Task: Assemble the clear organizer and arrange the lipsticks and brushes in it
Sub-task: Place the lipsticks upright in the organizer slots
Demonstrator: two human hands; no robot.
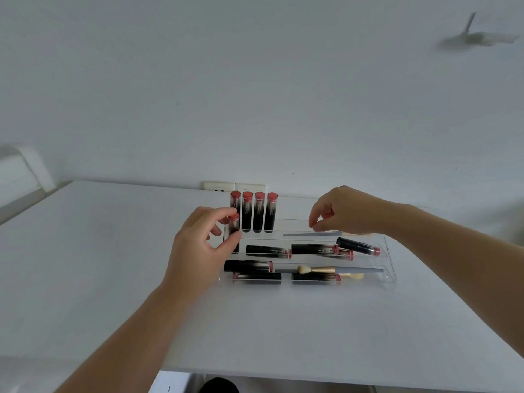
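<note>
Writing: white lettering runs along several black lipstick tubes; on the two lying in the middle tier (268,251) it looks like "Hang Fang", though it is too small to be sure. The print on the standing tubes is blurred.

Organizer: clear stepped organizer (390,252) sits on the white table (99,265), near the far edge by the wall. Its walls are hard to trace; only edges and glints show.

Back tier: four lipsticks (253,211) stand upright side by side at the left end, pink-red caps up. A thin grey brush handle (312,234) lies to their right; its far end is hidden behind the right hand.

Middle tier: lipsticks lie on their sides, one at the right end (357,246) tilted.

Front tier: more lipsticks lie flat, and a brush with a gold and grey handle (340,270) lies across them, pale bristles to the left. A second brush under it is mostly hidden.

Left hand: left hand (198,242) pinches one upright lipstick (234,226) between thumb and forefinger at the organizer's left end, just in front of the standing row; the other fingers are loosely curled. Its lower part is covered by the thumb.

Right hand: right hand (343,211) hovers over the back tier with fingers drawn into a narrow pinch pointing down at the grey handle; whether it touches the handle cannot be told.

Hard to make out: wall socket (221,186) behind the lipsticks is partly hidden; a blurred pale shape (479,38) shows at the top right.
</note>
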